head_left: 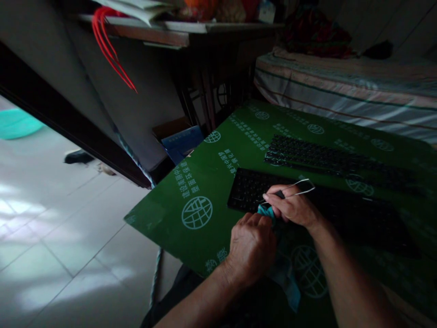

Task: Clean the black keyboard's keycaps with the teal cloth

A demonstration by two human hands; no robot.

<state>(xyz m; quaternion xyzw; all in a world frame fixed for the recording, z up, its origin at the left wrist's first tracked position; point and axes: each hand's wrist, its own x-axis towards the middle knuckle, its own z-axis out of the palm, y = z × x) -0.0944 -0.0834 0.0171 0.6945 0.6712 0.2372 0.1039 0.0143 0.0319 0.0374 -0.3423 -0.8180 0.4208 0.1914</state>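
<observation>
My right hand [292,205] is closed on a thin wire keycap puller [302,186]; its bent wire loop sticks out to the right above the knuckles. A small black piece [280,194] shows at the fingers, and I cannot tell if it is part of the puller or a keycap. Fingers curled, my left hand [253,241] grips a teal cloth [265,211] whose tail hangs down between the wrists. Both hands are at the near edge of a black keyboard [251,184]. Behind it, black keycaps [300,152] lie in rows.
The green printed table [164,214] has a corner jutting left over the tiled floor [51,250]. A wooden desk [153,35] with red cords [107,43] hanging off it stands behind. A bed [341,86] lies beyond the table, and a blue box [182,141] sits beside it.
</observation>
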